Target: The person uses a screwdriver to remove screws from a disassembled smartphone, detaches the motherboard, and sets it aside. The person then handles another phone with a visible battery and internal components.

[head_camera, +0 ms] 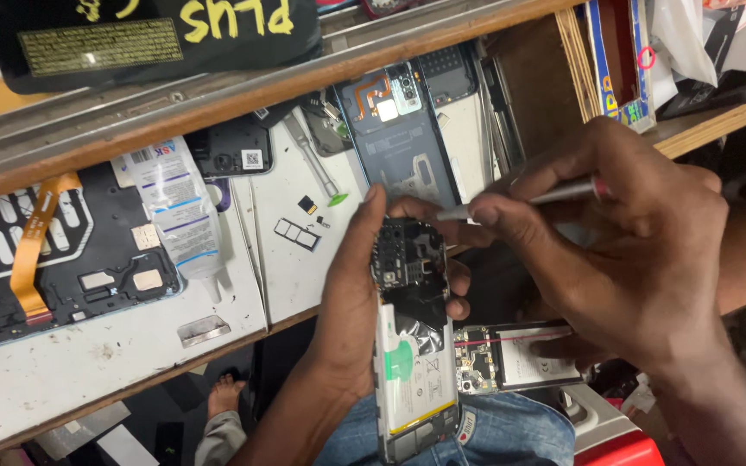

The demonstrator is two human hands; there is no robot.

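An opened phone (414,336) with its back removed is gripped around its edges by the left hand (351,302), near the middle of the scene above the lap. A thin metal tool (520,200) is pinched in the right hand (623,233), its tip held at the phone's top. A second opened phone (515,355) lies just to the right, and a glue tube (179,207) rests on the white bench (88,354) to the far left.

On the white workbench (88,362) lie a glue tube (179,211), a blue phone back cover (403,142), tweezers (311,155) and a dismantled dark frame with an orange ribbon cable (32,250).
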